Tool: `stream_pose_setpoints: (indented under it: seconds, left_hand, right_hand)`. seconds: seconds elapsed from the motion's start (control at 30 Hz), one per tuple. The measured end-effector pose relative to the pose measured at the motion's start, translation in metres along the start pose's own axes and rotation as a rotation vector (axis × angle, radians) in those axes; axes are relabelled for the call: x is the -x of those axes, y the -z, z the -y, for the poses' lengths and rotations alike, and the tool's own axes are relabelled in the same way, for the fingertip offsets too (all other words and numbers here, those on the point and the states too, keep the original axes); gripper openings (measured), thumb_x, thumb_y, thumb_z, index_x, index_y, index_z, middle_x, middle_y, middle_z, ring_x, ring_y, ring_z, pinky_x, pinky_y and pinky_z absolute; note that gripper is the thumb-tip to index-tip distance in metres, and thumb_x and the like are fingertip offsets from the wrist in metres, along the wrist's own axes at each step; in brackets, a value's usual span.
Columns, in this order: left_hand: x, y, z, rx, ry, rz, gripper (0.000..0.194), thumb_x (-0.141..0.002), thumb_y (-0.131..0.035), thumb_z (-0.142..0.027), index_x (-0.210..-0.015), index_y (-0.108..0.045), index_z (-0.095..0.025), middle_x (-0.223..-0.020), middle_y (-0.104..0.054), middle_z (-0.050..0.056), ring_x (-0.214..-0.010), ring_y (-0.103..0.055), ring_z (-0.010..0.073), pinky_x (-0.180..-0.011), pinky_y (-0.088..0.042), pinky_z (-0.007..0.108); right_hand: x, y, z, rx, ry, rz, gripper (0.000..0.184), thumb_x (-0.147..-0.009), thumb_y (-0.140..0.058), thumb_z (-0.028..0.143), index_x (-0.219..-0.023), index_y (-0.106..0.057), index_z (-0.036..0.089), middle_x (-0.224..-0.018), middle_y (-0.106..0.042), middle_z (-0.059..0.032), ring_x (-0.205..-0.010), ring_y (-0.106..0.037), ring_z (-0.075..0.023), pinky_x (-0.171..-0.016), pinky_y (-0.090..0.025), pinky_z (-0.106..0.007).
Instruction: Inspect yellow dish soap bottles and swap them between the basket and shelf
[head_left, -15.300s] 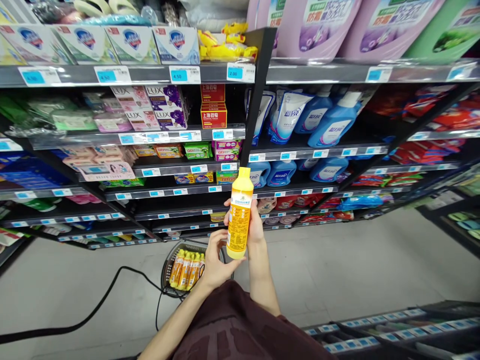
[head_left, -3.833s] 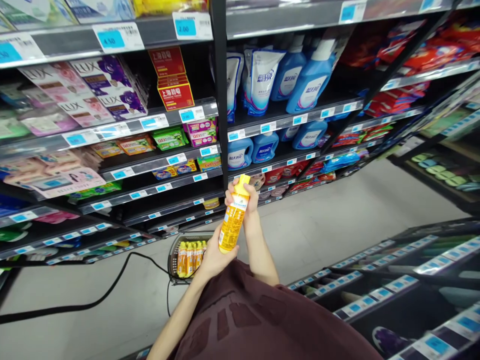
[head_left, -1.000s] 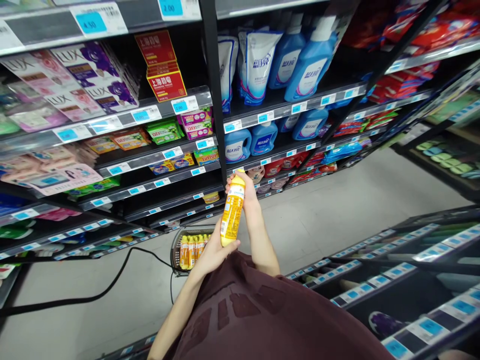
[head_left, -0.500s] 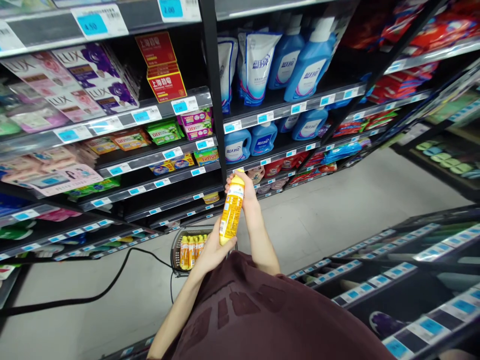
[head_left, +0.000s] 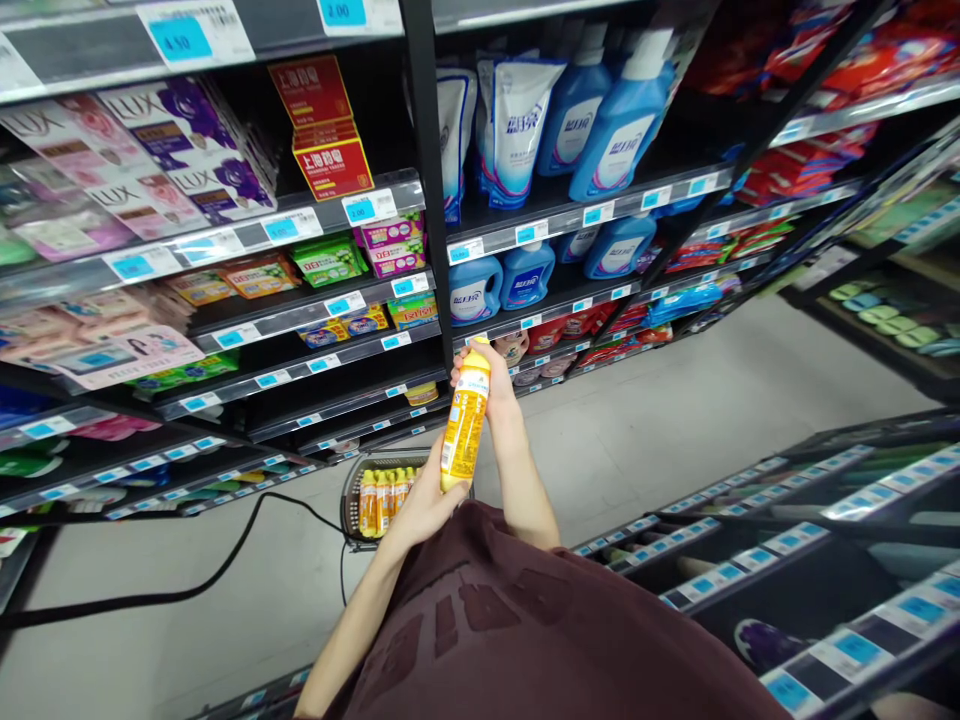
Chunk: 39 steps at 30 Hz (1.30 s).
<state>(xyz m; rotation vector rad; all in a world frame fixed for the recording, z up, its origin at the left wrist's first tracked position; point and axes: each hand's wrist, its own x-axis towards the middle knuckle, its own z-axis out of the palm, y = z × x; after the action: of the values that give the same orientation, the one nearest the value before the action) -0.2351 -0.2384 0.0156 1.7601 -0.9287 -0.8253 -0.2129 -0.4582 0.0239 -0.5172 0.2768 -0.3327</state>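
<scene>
A yellow bottle (head_left: pixel 466 425) with a printed label is held at a tilt in front of my body. My left hand (head_left: pixel 426 505) grips its lower end, with the thumb along the base. Around the capped top end, my right hand (head_left: pixel 496 372) is closed, fingers wrapped behind it. Below and to the left, a grey shopping basket (head_left: pixel 351 505) stands on the floor, partly hidden by my left forearm. Several similar yellow bottles (head_left: pixel 382 500) stand upright inside it.
Shelves ahead carry blue detergent bottles (head_left: pixel 619 150), white-and-blue refill pouches (head_left: pixel 517 125) and soap boxes (head_left: pixel 202 150). Another shelf rack (head_left: pixel 795 560) runs close on the right. A black cable (head_left: pixel 247 545) crosses the floor at left. The grey floor (head_left: pixel 675 430) stretches away to the right.
Almost nothing differs. Both hands keep their hold on the bottle, and the view has shifted very slightly.
</scene>
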Motion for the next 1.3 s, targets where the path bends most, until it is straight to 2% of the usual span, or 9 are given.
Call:
stream_pose_setpoints:
  seconds: [0.13,0.3,0.47,0.6,0.7,0.77,0.83,1.2,1.3]
  left_hand:
    - [0.002,0.001,0.005,0.039,-0.019,0.022,0.079,-0.088,-0.051,-0.021,-0.159,-0.015,-0.020,-0.160,-0.036,0.010,-0.147,-0.033,0.0306,-0.122,-0.027,0.046]
    - [0.003,0.001,0.002,0.045,-0.011,0.007,0.079,-0.087,-0.051,-0.021,-0.158,-0.018,-0.021,-0.157,-0.041,0.010,-0.138,-0.044,0.0303,-0.117,-0.035,0.044]
    - [0.005,-0.002,0.001,0.073,0.031,0.010,0.081,-0.086,-0.050,-0.022,-0.159,-0.016,-0.024,-0.143,-0.055,0.009,-0.097,-0.065,0.0235,-0.091,-0.055,0.040]
    - [0.007,-0.002,0.000,0.162,0.057,0.054,0.082,-0.087,-0.048,-0.022,-0.159,-0.010,-0.027,-0.133,-0.061,0.009,-0.070,-0.062,0.0163,-0.068,-0.058,0.032]
    - [0.006,-0.002,-0.002,0.109,0.013,0.017,0.082,-0.086,-0.053,-0.020,-0.159,-0.015,-0.024,-0.142,-0.055,0.010,-0.099,-0.065,0.0239,-0.089,-0.056,0.037]
    - [0.005,-0.002,-0.003,0.052,-0.012,-0.005,0.083,-0.085,-0.058,-0.021,-0.158,-0.018,-0.022,-0.147,-0.050,0.011,-0.122,-0.056,0.0291,-0.105,-0.047,0.041]
    - [0.004,-0.003,-0.001,0.033,-0.014,-0.001,0.083,-0.085,-0.061,-0.022,-0.157,-0.019,-0.021,-0.149,-0.048,0.011,-0.131,-0.050,0.0304,-0.111,-0.041,0.044]
    - [-0.010,-0.010,0.025,0.161,0.047,-0.116,0.081,-0.074,-0.077,-0.029,-0.144,-0.038,-0.017,-0.140,-0.055,0.013,-0.125,-0.056,0.0276,-0.107,-0.045,0.043]
    - [-0.009,-0.010,0.021,0.216,0.095,-0.147,0.077,-0.073,-0.078,-0.030,-0.140,-0.042,-0.018,-0.128,-0.061,0.013,-0.106,-0.065,0.0249,-0.089,-0.056,0.038]
  right_hand:
    - [0.001,-0.001,0.000,0.000,0.009,0.007,0.024,-0.075,-0.070,0.038,-0.071,-0.054,0.020,-0.060,-0.060,0.0024,-0.048,-0.058,-0.0129,-0.047,-0.049,-0.025]
    - [0.003,-0.002,0.000,0.011,0.016,0.010,0.024,-0.074,-0.071,0.038,-0.071,-0.055,0.020,-0.061,-0.061,0.0022,-0.049,-0.058,-0.0129,-0.048,-0.049,-0.025]
    - [0.004,-0.004,-0.001,0.015,0.015,0.014,0.024,-0.076,-0.070,0.038,-0.071,-0.055,0.020,-0.062,-0.061,0.0021,-0.050,-0.059,-0.0128,-0.049,-0.050,-0.025]
    - [0.004,-0.004,-0.002,0.028,0.020,0.018,0.025,-0.075,-0.071,0.039,-0.071,-0.055,0.020,-0.061,-0.061,0.0023,-0.049,-0.059,-0.0130,-0.049,-0.050,-0.026]
    - [0.004,-0.004,-0.002,0.038,0.023,0.006,0.025,-0.075,-0.071,0.039,-0.070,-0.055,0.020,-0.061,-0.060,0.0021,-0.049,-0.058,-0.0130,-0.048,-0.049,-0.026]
    - [0.004,-0.004,-0.002,0.040,0.023,0.008,0.025,-0.076,-0.070,0.039,-0.070,-0.055,0.020,-0.061,-0.061,0.0016,-0.049,-0.059,-0.0133,-0.048,-0.049,-0.026]
    - [0.005,-0.004,-0.002,0.045,0.028,0.017,0.024,-0.076,-0.070,0.038,-0.070,-0.056,0.019,-0.060,-0.061,0.0010,-0.048,-0.059,-0.0136,-0.047,-0.049,-0.026]
    - [-0.001,0.000,-0.012,0.129,0.127,-0.034,0.024,-0.076,-0.073,0.035,-0.068,-0.059,0.018,-0.059,-0.064,0.0004,-0.046,-0.060,-0.0139,-0.047,-0.052,-0.027]
    - [-0.006,0.004,-0.016,0.086,0.078,-0.059,0.023,-0.076,-0.074,0.033,-0.070,-0.059,0.017,-0.060,-0.064,0.0011,-0.047,-0.061,-0.0133,-0.048,-0.052,-0.026]
